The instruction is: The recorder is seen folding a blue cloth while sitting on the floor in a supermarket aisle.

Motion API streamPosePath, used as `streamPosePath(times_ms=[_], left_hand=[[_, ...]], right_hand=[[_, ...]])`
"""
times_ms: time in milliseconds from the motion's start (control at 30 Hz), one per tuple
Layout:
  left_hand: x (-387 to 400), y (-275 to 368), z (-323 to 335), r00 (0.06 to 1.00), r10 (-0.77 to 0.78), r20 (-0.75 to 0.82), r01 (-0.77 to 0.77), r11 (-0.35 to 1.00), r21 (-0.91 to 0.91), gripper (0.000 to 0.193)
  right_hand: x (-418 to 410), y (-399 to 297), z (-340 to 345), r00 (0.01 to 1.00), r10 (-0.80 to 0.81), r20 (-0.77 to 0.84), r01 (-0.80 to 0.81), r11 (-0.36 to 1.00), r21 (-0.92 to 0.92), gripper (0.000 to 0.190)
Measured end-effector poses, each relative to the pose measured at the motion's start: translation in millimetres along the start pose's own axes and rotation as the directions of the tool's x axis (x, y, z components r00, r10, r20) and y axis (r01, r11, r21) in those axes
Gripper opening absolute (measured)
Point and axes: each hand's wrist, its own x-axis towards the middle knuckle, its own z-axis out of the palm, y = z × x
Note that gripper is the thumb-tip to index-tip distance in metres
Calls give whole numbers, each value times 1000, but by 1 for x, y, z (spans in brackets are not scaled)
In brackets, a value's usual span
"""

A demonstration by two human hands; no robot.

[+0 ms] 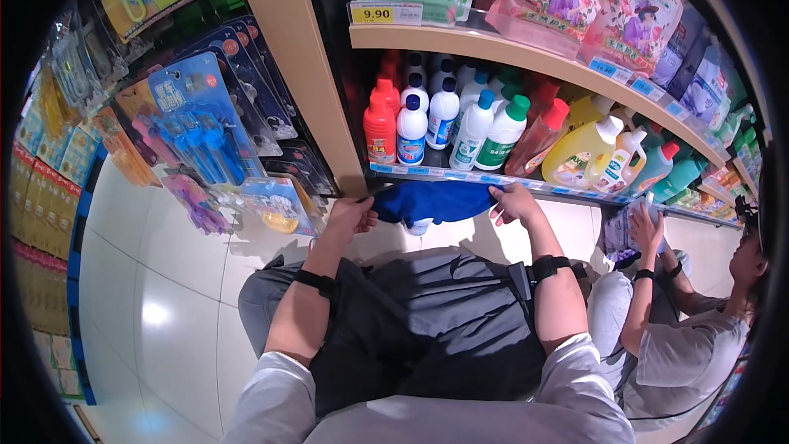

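A dark blue cloth (pixel 434 200) is stretched sideways between my two hands, just in front of the lower shelf. My left hand (pixel 353 217) pinches its left corner, and my right hand (pixel 513 203) grips the right corner between thumb and fingers. Beneath the cloth, a white container (pixel 418 226) shows partly near the floor; the cloth hides its upper part. Behind the cloth stand a red bottle (pixel 379 128), a white bottle with a blue cap (pixel 412 131) and a white bottle with a green cap (pixel 506 135).
Bagged laundry products (pixel 542 0) fill the upper shelf (pixel 462 40). Blister packs (pixel 200 123) hang at the left beside an upright post (pixel 290 55). To my right crouches a co-worker (pixel 690 345) holding a purple-and-white package (pixel 622 228). Boxed goods (pixel 37 216) stand far left.
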Motion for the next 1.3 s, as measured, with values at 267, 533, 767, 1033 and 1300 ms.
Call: streamPosePath(times_ms=[267, 533, 767, 1033, 1300], left_hand=[[2, -10, 5, 954, -229, 193, 143, 914, 379, 17], [-13, -17, 30, 935, -255, 247, 95, 851, 517, 22], [-30, -35, 58, 889, -261, 377, 109, 918, 380, 25], [-36, -42, 63, 908, -183, 377, 25, 922, 387, 23], [-50, -28, 55, 951, -115, 286, -13, 911, 411, 23]], right_hand=[[-1, 1, 11, 970, -31, 239, 85, 972, -221, 27], [-24, -1, 79, 856, -19, 517, 299, 832, -466, 29], [-56, -12, 119, 777, -197, 598, 477, 803, -356, 26], [-66, -17, 118, 763, -338, 551, 586, 722, -368, 23], [-69, -23, 105, 790, -455, 410, 594, 733, -332, 25]])
